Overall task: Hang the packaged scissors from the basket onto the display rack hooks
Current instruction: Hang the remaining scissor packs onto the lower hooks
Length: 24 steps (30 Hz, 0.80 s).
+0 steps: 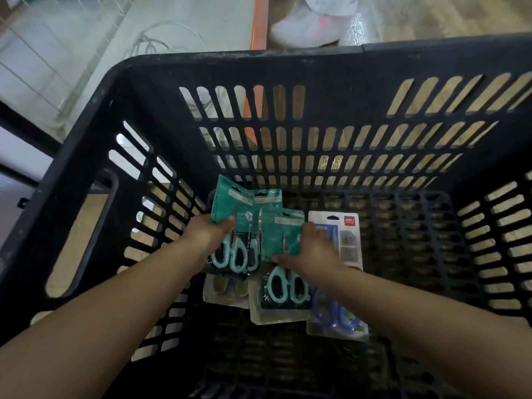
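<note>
Down inside the black slotted basket (86, 145), both hands work among the packaged scissors. The left hand (205, 234) grips a teal-carded pack (230, 214) with pale teal handles, thumb curled over the card's lower edge, lifting it off the basket floor. The right hand (312, 249) pinches a second teal pack (283, 234) by its card, whose scissor handles show just below the wrist. A blue-handled pack (345, 240) with a white card lies flat beneath the right forearm, touching the teal one. Beyond the basket rim stands a white shoe (305, 30).
</note>
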Tool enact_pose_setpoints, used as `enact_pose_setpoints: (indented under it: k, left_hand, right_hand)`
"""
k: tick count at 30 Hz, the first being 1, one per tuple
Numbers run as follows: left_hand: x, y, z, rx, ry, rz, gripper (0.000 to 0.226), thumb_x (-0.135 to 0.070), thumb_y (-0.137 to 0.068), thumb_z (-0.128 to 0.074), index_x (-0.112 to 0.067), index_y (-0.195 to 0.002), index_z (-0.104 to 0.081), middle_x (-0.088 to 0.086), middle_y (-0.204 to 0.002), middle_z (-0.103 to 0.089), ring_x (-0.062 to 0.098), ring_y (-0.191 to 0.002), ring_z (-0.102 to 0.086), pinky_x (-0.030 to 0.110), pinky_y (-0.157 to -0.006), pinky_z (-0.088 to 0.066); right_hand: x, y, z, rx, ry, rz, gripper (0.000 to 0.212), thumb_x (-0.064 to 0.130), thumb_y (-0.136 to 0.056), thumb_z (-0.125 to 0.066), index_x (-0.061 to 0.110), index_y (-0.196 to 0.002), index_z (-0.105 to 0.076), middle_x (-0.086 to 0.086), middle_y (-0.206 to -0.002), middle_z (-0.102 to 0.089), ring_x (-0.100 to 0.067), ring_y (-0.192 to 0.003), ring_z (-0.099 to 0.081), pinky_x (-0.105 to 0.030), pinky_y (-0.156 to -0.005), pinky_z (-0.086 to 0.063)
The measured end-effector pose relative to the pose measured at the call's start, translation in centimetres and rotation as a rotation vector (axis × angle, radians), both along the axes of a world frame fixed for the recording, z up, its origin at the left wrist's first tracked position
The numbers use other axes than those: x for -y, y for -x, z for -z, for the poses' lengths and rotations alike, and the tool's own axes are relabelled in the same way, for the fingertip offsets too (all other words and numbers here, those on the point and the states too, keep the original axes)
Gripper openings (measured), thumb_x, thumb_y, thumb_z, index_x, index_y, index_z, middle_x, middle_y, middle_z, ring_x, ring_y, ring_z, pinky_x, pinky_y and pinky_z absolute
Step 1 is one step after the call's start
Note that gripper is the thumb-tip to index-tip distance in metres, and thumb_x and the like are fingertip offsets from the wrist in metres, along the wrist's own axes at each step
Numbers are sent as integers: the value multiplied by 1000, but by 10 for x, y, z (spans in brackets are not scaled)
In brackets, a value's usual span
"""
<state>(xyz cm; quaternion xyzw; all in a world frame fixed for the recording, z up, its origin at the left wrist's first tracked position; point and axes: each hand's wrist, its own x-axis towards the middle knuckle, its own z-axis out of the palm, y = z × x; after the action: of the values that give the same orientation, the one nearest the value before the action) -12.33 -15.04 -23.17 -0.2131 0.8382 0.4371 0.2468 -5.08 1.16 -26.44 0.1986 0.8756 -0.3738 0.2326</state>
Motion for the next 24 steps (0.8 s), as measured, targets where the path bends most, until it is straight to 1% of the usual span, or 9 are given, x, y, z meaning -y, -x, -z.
enact_pose_setpoints:
  k: [3,5,7,10,13,15,18,22,24]
  left_hand:
    - [0,1,-1,6,4,11,37,-24,-94,-57,-2,-124,-57,14,-126,-59,30,-114,-54,29,-89,-40]
    - [-1,1,-1,11,4,12,36,-24,-94,-56,-2,-123,-58,14,-125,-59,29,-113,-55,29,-89,-40]
    - [-1,1,-3,14,4,9,35,-24,-95,-56,-3,-123,-58,14,-125,-60,28,-113,-54,28,-87,-39]
    - [-1,-1,-4,10,1,-4,36,-24,-94,-56,-3,-123,-58,13,-124,-59,27,-112,-54,27,-84,-38]
    - [-4,-3,-6,9,-26,-10,36,-22,-93,-58,-3,-124,-58,12,-122,-60,23,-104,-54,26,-83,-38]
    - [-7,-5,-7,18,-58,2,33,-19,-92,-60,-4,-122,-59,10,-116,-61,19,-98,-54,26,-84,-40]
    - [-9,-6,-8,43,-111,10,29,-13,-91,-62,-3,-118,-61,11,-115,-64,25,-99,-60,33,-92,-47]
    - [-13,-6,-19,85,-106,40,29,-10,-89,-63,-1,-117,-61,16,-111,-66,26,-88,-61,33,-81,-50]
    - [-16,-5,-28,100,-113,67,29,-10,-89,-63,0,-117,-61,15,-105,-66,25,-83,-61,32,-75,-51]
  right_hand:
    - [5,-3,-1,-23,-103,-106,89,49,-75,-72,14,-140,-22,-13,-133,-31,-32,-125,-35,-44,-102,-39]
    - [12,-8,-2,-61,-115,-155,103,51,-72,-73,17,-146,-10,-12,-134,-29,-31,-126,-30,-44,-103,-37]
    - [19,-12,-1,-98,-121,-138,107,49,-73,-74,16,-148,-5,-11,-134,-28,-29,-126,-29,-41,-102,-35]
    - [21,-13,-1,-78,-79,-39,92,43,-74,-76,11,-140,-21,-10,-133,-32,-27,-125,-33,-39,-101,-36]
    - [11,-5,6,37,39,78,76,40,-69,-80,11,-124,-37,-9,-124,-48,-27,-115,-47,-41,-96,-44]
    - [1,1,9,126,125,136,69,34,-70,-82,10,-120,-40,-6,-118,-54,-26,-109,-54,-36,-89,-48]
    - [-11,9,11,168,314,230,52,22,-78,-76,6,-120,-50,-8,-117,-61,-23,-101,-60,-28,-80,-50]
    - [-24,22,0,157,290,236,35,14,-92,-58,-2,-122,-51,-15,-125,-57,-31,-115,-55,-38,-99,-44]
    - [-30,30,-16,133,277,234,32,12,-94,-52,-3,-122,-51,-14,-125,-56,-31,-115,-54,-37,-100,-43]
